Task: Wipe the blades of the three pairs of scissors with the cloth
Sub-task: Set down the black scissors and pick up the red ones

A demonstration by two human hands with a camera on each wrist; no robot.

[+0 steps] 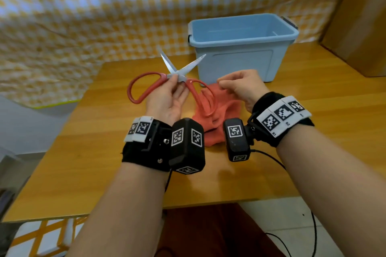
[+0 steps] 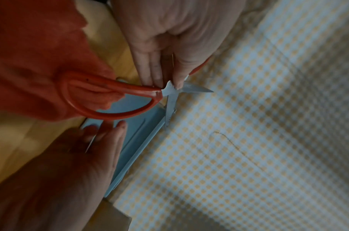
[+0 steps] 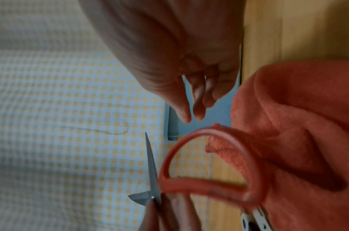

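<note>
Your left fingers point(image 1: 177, 83) pinch the scissors point(image 1: 167, 81) at the pivot, blades spread wide and pointing up, red handles hanging open to either side. Your left hand point(image 1: 167, 100) holds them above the desk point(image 1: 83, 152), just left of the bin point(image 1: 240, 48). Your right hand point(image 1: 242, 87), fingers loosely curled, hovers over the cloth point(image 1: 219, 110); whether it pinches the cloth, you cannot tell. The cloth lies crumpled in front of the bin.

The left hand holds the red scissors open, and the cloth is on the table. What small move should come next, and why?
Probably the right hand should pinch the red cloth and lift it to a blade: the left hand holds the red scissors open at the pivot, blades bare.
</note>
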